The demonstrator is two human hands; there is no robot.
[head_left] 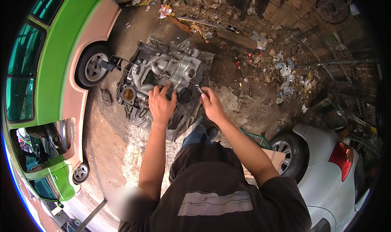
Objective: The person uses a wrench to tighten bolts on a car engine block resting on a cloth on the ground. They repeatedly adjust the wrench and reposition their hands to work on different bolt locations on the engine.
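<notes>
Engine (179, 75) on grey sheet (209, 57), reaching its left edge: likely heavy, rigid, perhaps greasy; lift by thick castings. Left hand (162, 105) at engine's near side, fingers spread; grip can't be told. Right hand (211, 105), by sheet's right edge, pinches small wrench (198, 88): probably light, stiff.

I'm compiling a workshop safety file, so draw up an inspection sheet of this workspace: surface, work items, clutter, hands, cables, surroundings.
Surface: stained ground, with a dark sheet under the engine.
Work items: the engine; a small metal tool.
Clutter: litter scattered beyond the engine, to the right.
Hands: left hand at the engine, fingers spread; right hand gripping the small metal tool.
Cables: nothing seen for certain.
Surroundings: green-and-pink vehicle at left; silver car at lower right.
</notes>
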